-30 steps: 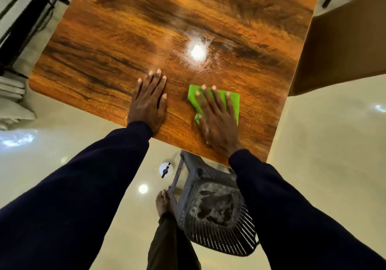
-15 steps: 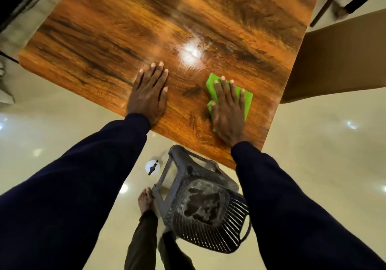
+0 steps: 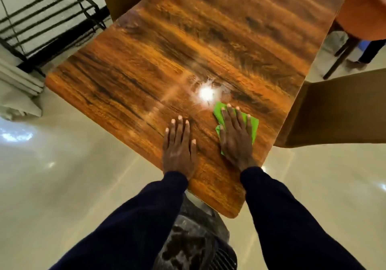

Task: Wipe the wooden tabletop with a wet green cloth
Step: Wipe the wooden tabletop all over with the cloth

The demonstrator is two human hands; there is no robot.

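Observation:
A glossy wooden tabletop with dark grain fills the upper middle of the head view. A lamp glare shines near its centre. The green cloth lies flat near the table's near right part. My right hand presses on it with straight, spread fingers and covers most of it. My left hand rests flat on the bare wood just left of the cloth, fingers straight and together.
A dark plastic stool stands under the near table corner. A brown board juts from the right edge. An orange chair is at far right, a black metal rack at far left. Pale shiny floor surrounds.
The right hand has slid the green cloth away from the near edge, toward the glare. The head view has swung, so more of the table's far end shows. The left hand stays flat.

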